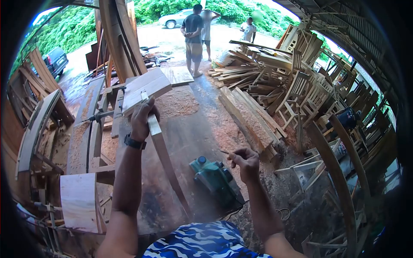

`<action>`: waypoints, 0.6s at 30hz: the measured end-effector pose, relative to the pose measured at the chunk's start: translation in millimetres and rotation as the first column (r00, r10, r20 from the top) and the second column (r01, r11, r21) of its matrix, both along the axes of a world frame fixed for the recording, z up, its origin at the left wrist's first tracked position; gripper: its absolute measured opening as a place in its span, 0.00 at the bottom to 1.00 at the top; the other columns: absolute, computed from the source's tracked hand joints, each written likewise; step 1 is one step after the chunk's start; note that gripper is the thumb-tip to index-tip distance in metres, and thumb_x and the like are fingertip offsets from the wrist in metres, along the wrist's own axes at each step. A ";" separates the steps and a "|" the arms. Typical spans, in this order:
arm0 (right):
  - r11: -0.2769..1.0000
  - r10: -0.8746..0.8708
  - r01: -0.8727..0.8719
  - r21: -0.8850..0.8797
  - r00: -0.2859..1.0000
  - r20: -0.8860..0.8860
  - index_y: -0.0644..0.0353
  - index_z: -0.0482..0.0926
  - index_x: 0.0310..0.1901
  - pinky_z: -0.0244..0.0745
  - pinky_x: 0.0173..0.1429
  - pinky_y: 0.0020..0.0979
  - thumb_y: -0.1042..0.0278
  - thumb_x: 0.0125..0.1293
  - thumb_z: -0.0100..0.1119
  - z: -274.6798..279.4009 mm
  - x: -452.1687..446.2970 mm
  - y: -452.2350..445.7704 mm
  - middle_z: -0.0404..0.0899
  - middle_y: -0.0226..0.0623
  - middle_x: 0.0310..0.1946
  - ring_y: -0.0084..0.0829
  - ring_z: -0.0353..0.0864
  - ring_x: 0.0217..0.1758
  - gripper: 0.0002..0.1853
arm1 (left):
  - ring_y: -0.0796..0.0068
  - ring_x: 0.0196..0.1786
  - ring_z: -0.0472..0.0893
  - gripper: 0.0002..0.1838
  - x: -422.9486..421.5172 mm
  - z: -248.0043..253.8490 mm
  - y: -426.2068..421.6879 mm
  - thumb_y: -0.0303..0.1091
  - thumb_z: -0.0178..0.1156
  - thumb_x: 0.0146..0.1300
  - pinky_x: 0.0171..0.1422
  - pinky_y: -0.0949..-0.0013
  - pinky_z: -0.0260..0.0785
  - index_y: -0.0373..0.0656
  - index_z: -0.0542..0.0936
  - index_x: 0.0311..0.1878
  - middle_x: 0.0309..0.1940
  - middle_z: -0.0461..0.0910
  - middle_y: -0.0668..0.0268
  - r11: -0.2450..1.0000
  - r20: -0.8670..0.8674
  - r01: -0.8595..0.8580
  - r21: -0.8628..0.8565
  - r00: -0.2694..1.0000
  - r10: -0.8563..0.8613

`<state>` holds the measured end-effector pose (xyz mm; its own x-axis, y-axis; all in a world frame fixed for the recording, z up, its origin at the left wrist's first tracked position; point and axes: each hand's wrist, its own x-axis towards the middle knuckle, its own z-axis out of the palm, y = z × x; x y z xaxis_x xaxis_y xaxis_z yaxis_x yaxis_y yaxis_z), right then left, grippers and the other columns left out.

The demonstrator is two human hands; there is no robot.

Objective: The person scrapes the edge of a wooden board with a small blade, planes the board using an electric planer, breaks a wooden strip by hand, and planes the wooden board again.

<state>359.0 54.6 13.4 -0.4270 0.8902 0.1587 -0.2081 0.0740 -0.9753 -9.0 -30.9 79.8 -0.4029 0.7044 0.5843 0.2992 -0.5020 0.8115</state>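
Observation:
My left hand (143,119), with a dark watch at the wrist, is wrapped round a long narrow wooden strip (165,162). The strip slopes down towards me across the workbench (150,206). Just past my fingers lies a flat pale board (146,88); whether it is joined to the strip is unclear. Held up over the right side, my right hand (245,164) pinches a short thin stick, pencil-like (223,152). Below and left of that hand a green electric planer (213,176) rests on the bench.
A clamp (101,115) reaches in from the left near the pale board. Thick planks (245,116) lie right of the bench amid shavings. Stacked timber (254,64) and wooden chairs (297,92) fill the right. Several people (193,38) stand beyond, near a parked car (172,19).

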 end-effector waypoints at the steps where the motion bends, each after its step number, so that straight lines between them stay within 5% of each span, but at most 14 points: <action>1: 0.999 -0.015 0.016 -0.043 1.000 0.015 0.66 0.81 0.35 0.75 0.30 0.24 0.79 0.62 0.68 -15.2 20.3 -3.3 0.85 0.37 0.28 0.21 0.80 0.25 0.04 | 0.78 0.23 0.70 0.28 13.3 3.2 -9.2 0.44 0.47 0.79 0.33 0.70 0.62 0.40 0.77 0.21 0.18 0.74 0.66 1.000 0.043 -0.016 0.014 0.999 0.015; 2: 0.993 -0.051 0.054 -0.109 0.998 0.025 0.65 0.81 0.33 0.76 0.31 0.24 0.79 0.60 0.69 -35.4 41.6 -4.6 0.84 0.37 0.27 0.22 0.79 0.25 0.04 | 0.77 0.25 0.70 0.29 25.2 3.8 -14.7 0.43 0.46 0.79 0.35 0.70 0.62 0.40 0.76 0.19 0.17 0.74 0.66 0.999 0.087 -0.033 0.029 0.996 0.030; 4: 0.984 -0.063 0.075 -0.164 0.995 0.079 0.64 0.79 0.34 0.76 0.31 0.25 0.80 0.58 0.68 -71.1 88.4 -11.3 0.85 0.40 0.28 0.25 0.79 0.24 0.06 | 0.67 0.30 0.71 0.28 27.2 3.7 -28.5 0.47 0.43 0.76 0.44 0.64 0.63 0.39 0.71 0.20 0.18 0.72 0.62 0.996 -0.302 -0.059 0.067 0.950 0.077; 7: 0.944 -0.058 0.106 -0.311 0.986 0.159 0.64 0.80 0.33 0.79 0.32 0.26 0.80 0.58 0.69 -127.4 154.8 -28.2 0.85 0.41 0.29 0.27 0.82 0.25 0.06 | 0.66 0.33 0.72 0.29 50.3 1.6 -46.6 0.47 0.43 0.75 0.53 0.63 0.63 0.40 0.72 0.18 0.17 0.73 0.63 0.997 -0.336 -0.072 0.017 0.939 0.073; 11: 0.828 -0.016 0.218 -0.517 0.930 0.368 0.65 0.82 0.49 0.81 0.31 0.29 0.75 0.68 0.65 -220.6 233.8 -70.3 0.88 0.42 0.32 0.29 0.87 0.28 0.09 | 0.66 0.36 0.74 0.29 75.9 -4.0 -57.5 0.49 0.46 0.72 0.63 0.60 0.58 0.42 0.74 0.16 0.17 0.74 0.67 0.996 -0.429 -0.093 -0.007 0.900 0.081; 14: 0.846 -0.013 0.373 -0.380 0.727 0.686 0.67 0.85 0.48 0.81 0.31 0.30 0.76 0.66 0.67 -340.5 300.2 -114.5 0.88 0.39 0.32 0.29 0.87 0.28 0.10 | 0.65 0.39 0.75 0.29 101.0 -6.4 -66.4 0.50 0.48 0.69 0.64 0.59 0.58 0.43 0.74 0.15 0.17 0.74 0.67 0.992 -0.451 -0.129 -0.016 0.886 0.108; 15: 0.816 0.030 0.445 -0.368 0.604 0.797 0.58 0.91 0.44 0.84 0.43 0.30 0.67 0.57 0.74 -374.2 322.2 -132.4 0.90 0.37 0.33 0.25 0.88 0.33 0.13 | 0.65 0.39 0.75 0.29 103.9 -11.3 -68.4 0.51 0.48 0.69 0.63 0.60 0.59 0.43 0.74 0.15 0.17 0.74 0.67 0.993 -0.456 -0.115 -0.022 0.885 0.093; 18: 0.804 0.227 0.382 -0.455 0.510 0.829 0.54 0.90 0.47 0.83 0.53 0.36 0.58 0.52 0.76 -470.3 384.3 -184.7 0.90 0.42 0.41 0.34 0.91 0.44 0.20 | 0.65 0.38 0.75 0.27 118.8 -15.9 -76.0 0.52 0.49 0.66 0.60 0.62 0.62 0.44 0.75 0.15 0.17 0.74 0.67 0.992 -0.488 -0.127 -0.014 0.867 0.103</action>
